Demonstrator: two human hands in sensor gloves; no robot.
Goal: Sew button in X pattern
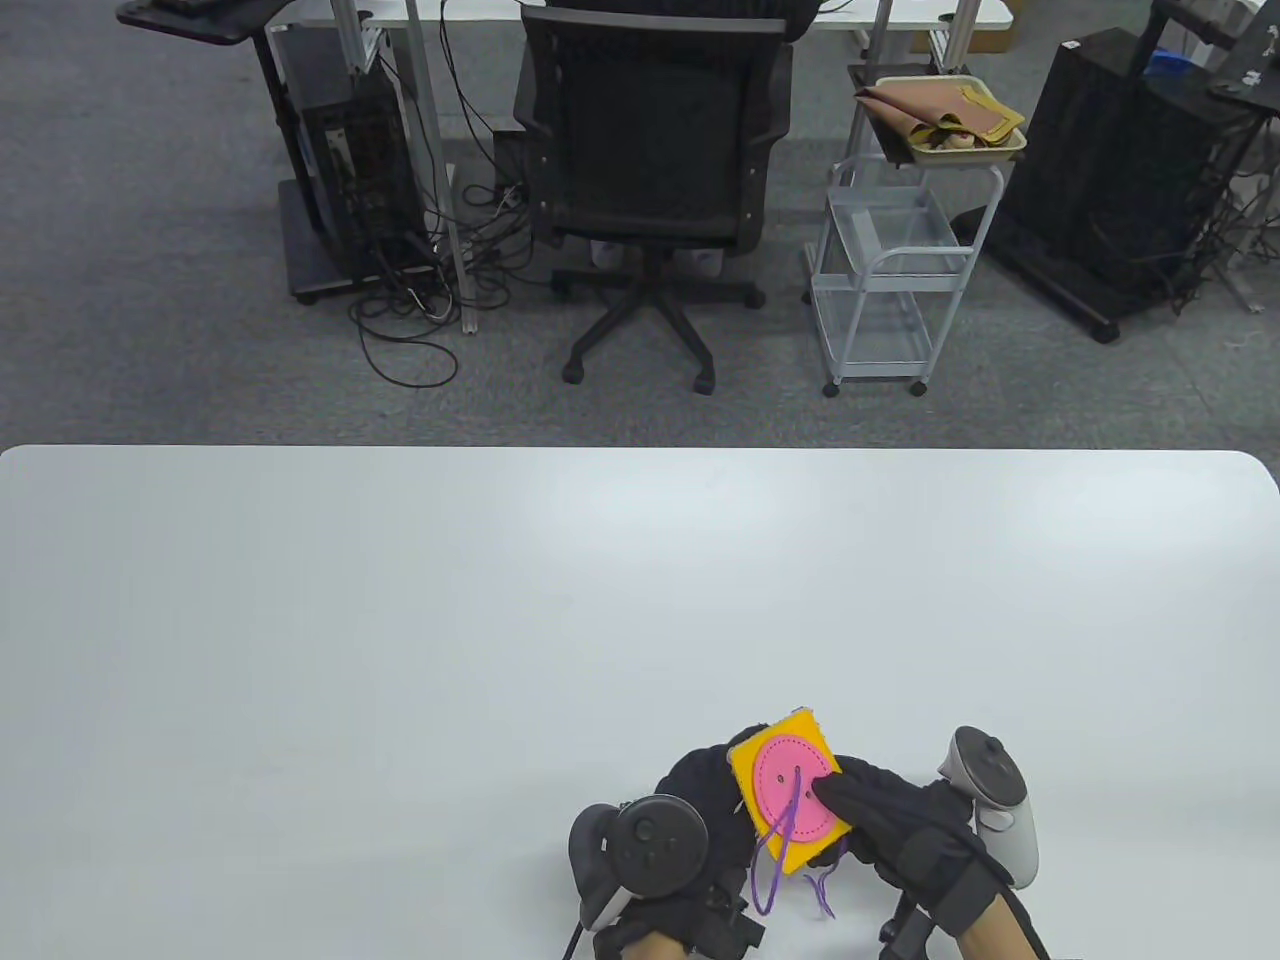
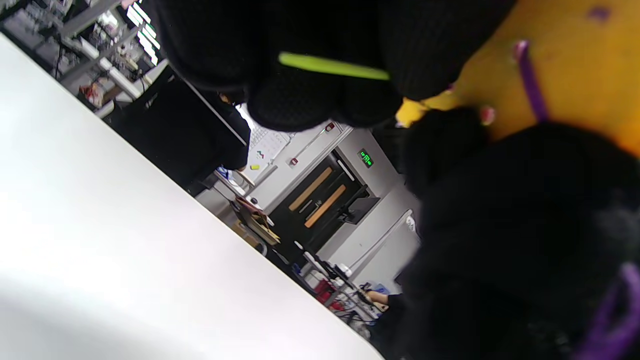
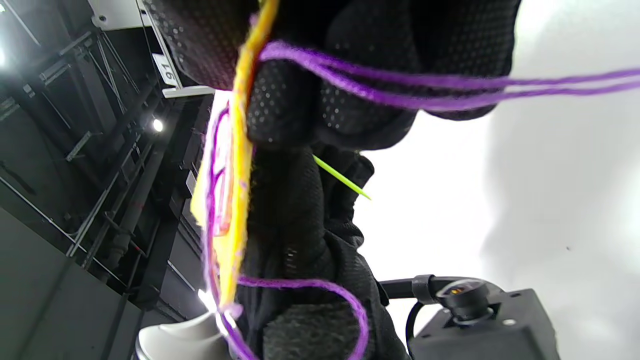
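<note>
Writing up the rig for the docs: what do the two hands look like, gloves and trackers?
Both hands wear black knit gloves; the right hand's fingers show a dotted grip texture. The left hand carries a dark grey tracker with round buttons, the right a light grey-white tracker. Bare forearms show at the wrists, no sleeves. Thin black cables hang beside each wrist.

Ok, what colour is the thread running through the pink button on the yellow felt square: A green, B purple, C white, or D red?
B: in the table view the thread crossing the pink button on the yellow felt square is purple, with loose purple loops hanging below it; the right wrist view shows purple strands too.
</note>
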